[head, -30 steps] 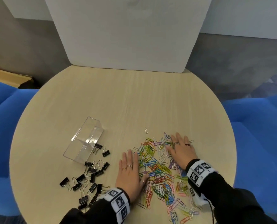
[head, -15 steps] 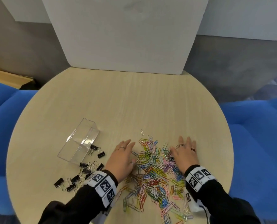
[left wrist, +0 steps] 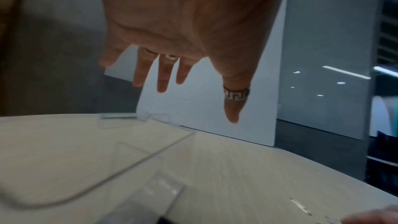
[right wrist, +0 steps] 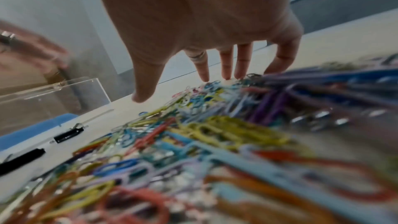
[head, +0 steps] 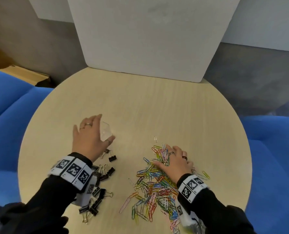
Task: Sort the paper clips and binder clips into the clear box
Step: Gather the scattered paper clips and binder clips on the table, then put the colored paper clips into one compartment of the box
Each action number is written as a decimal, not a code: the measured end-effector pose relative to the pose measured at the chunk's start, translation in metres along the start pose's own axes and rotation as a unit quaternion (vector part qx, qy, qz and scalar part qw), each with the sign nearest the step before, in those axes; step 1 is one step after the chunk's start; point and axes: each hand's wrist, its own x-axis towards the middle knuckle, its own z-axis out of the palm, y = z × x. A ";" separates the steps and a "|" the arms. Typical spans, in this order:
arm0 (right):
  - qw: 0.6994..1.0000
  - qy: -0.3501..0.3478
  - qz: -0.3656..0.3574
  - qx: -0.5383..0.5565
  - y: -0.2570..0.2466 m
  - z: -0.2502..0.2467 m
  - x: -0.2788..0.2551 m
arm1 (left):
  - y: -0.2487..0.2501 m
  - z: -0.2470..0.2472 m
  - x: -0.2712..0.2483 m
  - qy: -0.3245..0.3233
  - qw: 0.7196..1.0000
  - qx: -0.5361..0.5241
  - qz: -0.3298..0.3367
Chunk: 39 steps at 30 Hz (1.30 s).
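From the head view, one round, pale wood-grain table (head: 157, 107) carried one clear box (head: 106, 132), a heap of coloured wire paper clips (head: 157, 184) too many to count, and about a dozen black binder clips (head: 105, 174). The left hand (head: 88, 139) hovered spread over the box; the right hand (head: 175, 162) lay flat on the paper clips.

At the left wrist, straight fingers (left wrist: 162, 77) hung wide above the box's transparent plastic walls (left wrist: 150, 142), gripping nothing.

At the right wrist, spread fingertips (right wrist: 226, 72) touched the glossy heap (right wrist: 215, 134); two binder clips (right wrist: 69, 134) lay beside the square-cornered box (right wrist: 64, 94).
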 end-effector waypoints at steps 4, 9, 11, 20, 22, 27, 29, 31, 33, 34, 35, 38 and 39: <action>0.999 0.001 0.007 0.050 -0.022 0.010 -0.004 | -0.041 0.004 0.002 -0.135 0.985 0.029 -0.102; 0.992 0.007 -0.016 0.121 -0.031 0.017 -0.009 | -0.057 0.014 0.004 -0.224 0.972 -0.030 -0.068; 0.989 0.006 -0.030 0.143 -0.032 0.018 -0.009 | -0.058 0.016 0.010 -0.214 0.976 -0.028 -0.041; 0.987 0.014 -0.050 0.150 -0.036 0.021 -0.013 | -0.040 0.020 0.046 -0.222 0.970 -0.070 0.063; 0.989 0.021 -0.048 0.139 -0.036 0.019 -0.013 | -0.032 0.021 0.052 -0.234 0.966 -0.058 0.094; 0.989 0.046 -0.022 0.139 -0.033 0.011 -0.009 | -0.014 0.027 0.055 -0.258 0.951 -0.008 0.168; 0.988 0.043 -0.016 0.147 -0.033 0.009 -0.008 | -0.011 0.029 0.054 -0.260 0.947 -0.001 0.186; 0.985 0.043 -0.008 0.164 -0.033 0.007 -0.009 | -0.010 0.030 0.052 -0.256 0.947 0.001 0.193; 0.981 0.051 -0.003 0.185 -0.036 -0.001 -0.009 | -0.010 0.031 0.051 -0.250 0.949 0.001 0.194; 0.978 0.060 -0.005 0.200 -0.039 -0.008 -0.009 | -0.010 0.031 0.051 -0.248 0.949 0.001 0.192; 0.973 0.072 -0.012 0.218 -0.043 -0.016 -0.009 | -0.010 0.032 0.050 -0.247 0.950 0.001 0.191; 0.956 0.116 -0.058 0.262 -0.066 -0.045 -0.007 | -0.010 0.034 0.049 -0.242 0.951 0.002 0.192; 0.950 0.131 -0.079 0.273 -0.077 -0.054 -0.005 | -0.010 0.034 0.049 -0.239 0.952 0.004 0.192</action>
